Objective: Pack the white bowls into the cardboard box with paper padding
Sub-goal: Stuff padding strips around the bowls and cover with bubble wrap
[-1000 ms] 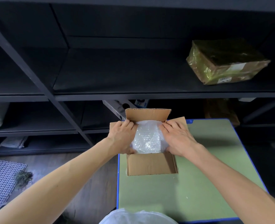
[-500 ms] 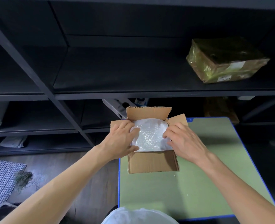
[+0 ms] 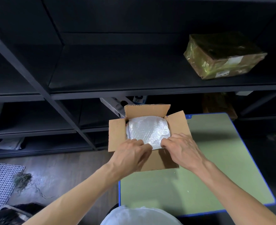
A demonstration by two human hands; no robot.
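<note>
Left hand and right hand are both at the 6 o'clock rim of the cardboard box, knuckles up, fingers bent down onto the near edge of the bubble-wrap bundle. Fingertips are tucked out of sight, so I can't tell if either hand pinches the wrap or only presses on it.

The bundle fills the box opening and sits below the rim. What's under the wrap can't be made out. All four flaps are open: the 12 o'clock flap stands up, and the 9 and 3 o'clock flaps are splayed outward.

The box sits at the 11 o'clock corner of a green table top with a blue edge. The 9 o'clock flap overhangs the table's left side. A second white wrapped bundle is at 6 o'clock, cut off by the frame.

Behind the table stands a black shelf rack. On the upper shelf at 1 o'clock is a film-wrapped parcel with a white label. Grey bags lie on the low shelves at 9 o'clock.

The floor is dark wood. At 8 o'clock there's a white mesh mat with a clump of dry fibres touching its edge.
</note>
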